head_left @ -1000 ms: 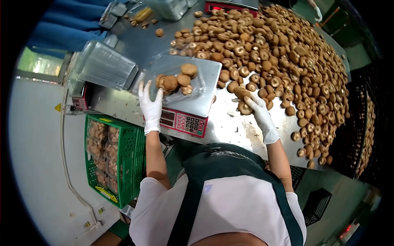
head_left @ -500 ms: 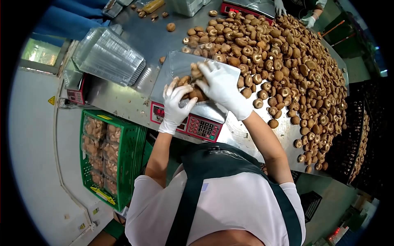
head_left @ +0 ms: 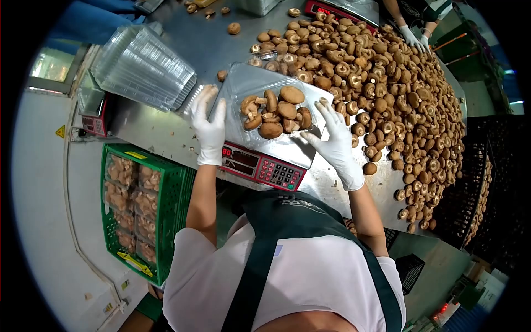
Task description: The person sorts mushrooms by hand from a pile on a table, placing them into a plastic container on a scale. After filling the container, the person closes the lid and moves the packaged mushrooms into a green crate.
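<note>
Several brown shiitake mushrooms lie in a clear plastic box on the metal plate of a red digital scale. Gloved in white, my left hand is raised at the box's left side, thumb and fingers apart, holding nothing. On the other side my right hand, also gloved, is spread with its fingers over the right edge of the scale plate, thumb near the box's corner. It holds nothing. The left part of the scale's display is partly covered by my left hand.
A large heap of mushrooms spreads across the metal table to the right. Nested clear boxes lie at left. Below them stands a green crate of packed mushrooms. A co-worker's gloved hands touch the heap near a second scale.
Both my hands have come off the mushrooms and moved apart, left hand to the left, right hand to the right. The mushrooms in the box are now uncovered. The co-worker's hands have come together.
</note>
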### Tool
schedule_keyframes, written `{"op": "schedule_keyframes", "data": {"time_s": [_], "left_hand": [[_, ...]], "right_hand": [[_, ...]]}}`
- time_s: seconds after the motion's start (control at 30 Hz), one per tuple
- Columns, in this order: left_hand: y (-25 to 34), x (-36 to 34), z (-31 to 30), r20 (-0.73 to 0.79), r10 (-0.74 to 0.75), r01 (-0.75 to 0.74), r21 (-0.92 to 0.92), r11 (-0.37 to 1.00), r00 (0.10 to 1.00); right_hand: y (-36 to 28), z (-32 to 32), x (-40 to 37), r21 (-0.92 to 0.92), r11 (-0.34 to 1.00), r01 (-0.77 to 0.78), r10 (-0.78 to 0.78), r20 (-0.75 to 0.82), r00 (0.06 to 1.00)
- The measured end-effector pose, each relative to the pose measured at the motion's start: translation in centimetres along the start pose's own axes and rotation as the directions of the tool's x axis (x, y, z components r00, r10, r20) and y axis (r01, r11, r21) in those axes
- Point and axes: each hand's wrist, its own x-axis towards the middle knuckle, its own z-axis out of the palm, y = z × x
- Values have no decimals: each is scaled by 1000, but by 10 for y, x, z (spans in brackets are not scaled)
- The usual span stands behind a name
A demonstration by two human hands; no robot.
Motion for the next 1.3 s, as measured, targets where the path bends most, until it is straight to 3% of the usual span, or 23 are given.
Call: {"op": "schedule_keyframes", "data": {"time_s": [0.1, 0.23, 0.27, 0.33, 0.37, 0.43, 0.53, 0.6, 0.63, 0.7, 0.77, 0.83, 0.87, 0.93, 1.0, 1.03, 1.1, 1.13, 1.17, 1.2, 1.23, 1.3], "left_hand": [[-7, 12, -5, -13, 23, -22, 63, 998, 1000], [-17, 28, -1, 4, -116, 116, -25, 993, 993], [-21, 32, 1, 38, -229, 232, -128, 964, 973], [-12, 42, 2, 182, -459, 491, -222, 842, 870], [-7, 47, 5, 175, -459, 490, -221, 843, 871], [-2, 57, 14, 257, -594, 646, -286, 707, 763], [-23, 68, 35, 367, -628, 721, -229, 654, 687], [-33, 72, 48, 468, -631, 775, -226, 591, 618], [-31, 73, 51, 478, -623, 772, -227, 594, 619], [-27, 75, 55, 453, -595, 747, -423, 512, 664], [-9, 72, 47, 335, -560, 642, -541, 544, 758], [5, 64, 31, 307, -445, 527, -650, 547, 841], [13, 56, 20, 311, -441, 527, -649, 548, 842], [28, 34, -4, 320, -341, 441, -327, 836, 884], [39, 7, -20, 479, -306, 382, -68, 922, 823], [33, -10, -23, 507, -174, 202, 0, 979, 844], [28, -38, -21, 451, -34, 10, 55, 998, 892], [21, -52, -17, 448, -34, 10, 55, 998, 894], [13, -67, -14, 383, -272, 281, 35, 959, 883], [10, -74, -11, 321, -499, 529, -6, 849, 805], [14, -74, -11, 310, -500, 529, -10, 849, 808], [24, -70, -12, 501, -691, 818, -63, 572, 522]], "right_hand": [[14, 0, -8, 87, 996, -3, 12, -108, 994], [27, -3, -12, 105, 994, -23, 38, -143, 989], [29, -6, -13, 133, 990, -52, 71, -143, 987], [31, -10, -17, 163, 984, -76, 99, -138, 985], [34, -12, -18, 193, 969, -156, 176, -93, 980], [37, -14, -21, 219, 948, -231, 247, -48, 968], [44, -17, -26, 205, 966, -158, 181, -95, 979], [47, -20, -29, 219, 957, -190, 207, -61, 976], [48, -22, -31, 226, 953, -203, 221, -54, 974], [49, -26, -35, 223, 952, -209, 229, -66, 971], [54, -29, -39, 215, 950, -228, 248, -71, 966], [51, -36, -40, 236, 931, -277, 294, -37, 955], [52, -37, -40, 274, 921, -276, 292, -18, 956], [54, -33, -39, 282, 931, -230, 249, -34, 968], [51, -31, -34, 329, 906, -265, 278, 8, 961], [48, -29, -31, 370, 879, -300, 303, 53, 952], [44, -25, -24, 407, 850, -334, 322, 100, 941], [43, -22, -20, 417, 824, -383, 323, 209, 923], [41, -19, -16, 420, 798, -432, 317, 317, 894], [40, -14, -14, 400, 793, -460, 300, 400, 866], [45, -1, -13, 536, 678, -502, 257, 467, 846], [46, 9, -12, 673, 416, -612, 267, 553, 789]]}}
